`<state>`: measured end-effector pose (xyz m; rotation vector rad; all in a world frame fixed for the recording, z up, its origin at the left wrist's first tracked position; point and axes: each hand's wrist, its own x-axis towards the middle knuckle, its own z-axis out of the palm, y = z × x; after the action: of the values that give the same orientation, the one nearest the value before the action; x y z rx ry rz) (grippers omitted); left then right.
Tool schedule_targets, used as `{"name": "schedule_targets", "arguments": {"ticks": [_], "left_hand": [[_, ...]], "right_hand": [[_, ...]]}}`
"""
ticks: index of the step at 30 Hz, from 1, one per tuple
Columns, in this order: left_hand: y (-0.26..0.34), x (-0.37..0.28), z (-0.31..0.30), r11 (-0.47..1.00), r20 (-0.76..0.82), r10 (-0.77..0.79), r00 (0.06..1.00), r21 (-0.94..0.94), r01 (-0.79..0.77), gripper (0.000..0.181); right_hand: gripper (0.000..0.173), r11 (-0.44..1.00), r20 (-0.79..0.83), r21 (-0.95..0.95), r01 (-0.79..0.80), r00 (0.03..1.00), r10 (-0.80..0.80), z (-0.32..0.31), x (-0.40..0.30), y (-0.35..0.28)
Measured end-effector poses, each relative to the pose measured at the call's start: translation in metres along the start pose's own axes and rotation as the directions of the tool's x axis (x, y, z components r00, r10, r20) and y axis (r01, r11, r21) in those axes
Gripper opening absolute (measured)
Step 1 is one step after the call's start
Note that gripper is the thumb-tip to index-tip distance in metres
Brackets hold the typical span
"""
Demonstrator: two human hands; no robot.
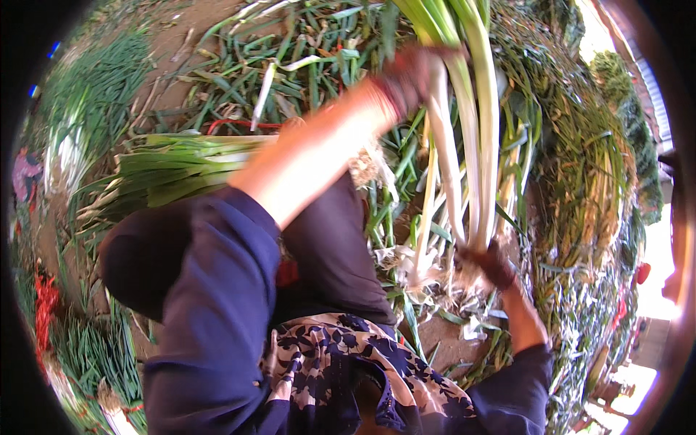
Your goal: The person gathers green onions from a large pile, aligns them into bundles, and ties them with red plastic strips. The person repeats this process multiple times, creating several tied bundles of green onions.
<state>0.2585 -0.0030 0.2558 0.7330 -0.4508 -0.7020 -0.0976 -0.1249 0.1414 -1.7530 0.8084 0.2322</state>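
Several long leeks or large green onions (pixel 486 130) stand upright before me, root ends low and green leaves high. My right hand (pixel 489 266), in a dark glove, is closed around their lower white stalks just above the roots. Higher up, my left hand (pixel 410 79), also gloved and blurred by motion, crosses the stalks with its fingers around the leftmost ones. Another thin stalk (pixel 427 217) leans beside them, its base among pale peelings (pixel 418 269). Left of my knee lies a bunch of leeks (pixel 190 163), partly hidden behind my left forearm.
Loose green leaves (pixel 310 81) litter the ground ahead, with a red tie (pixel 239 124) near the bunch. A long heap of leafy stalks (pixel 587 179) runs along the right. Green bundles (pixel 95 342) and red string (pixel 44 304) lie left; a person (pixel 26 174) is farther off.
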Motion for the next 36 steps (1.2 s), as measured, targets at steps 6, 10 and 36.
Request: {"name": "schedule_targets", "arguments": {"ticks": [6, 10, 36], "left_hand": [[0.205, -0.018, -0.123, 0.967, 0.288, -0.110, 0.951, 0.254, 0.035, 0.045], [0.238, -0.141, -0.213, 0.879, -0.148, -0.036, 0.988, 0.466, 0.102, 0.023], [0.159, -0.078, -0.346, -0.649, -0.394, -0.360, 0.846, 0.757, 0.076, 0.052]], "right_hand": [[0.044, 0.890, 0.289, -0.224, 0.398, 0.899, -0.329, 0.044, 0.135, -0.195], [0.048, 0.573, 0.499, -0.535, 0.620, 0.780, -0.378, 0.112, 0.222, -0.252], [0.031, 0.160, 0.491, -0.741, 0.652, 0.689, -0.534, 0.196, 0.336, -0.284]]}}
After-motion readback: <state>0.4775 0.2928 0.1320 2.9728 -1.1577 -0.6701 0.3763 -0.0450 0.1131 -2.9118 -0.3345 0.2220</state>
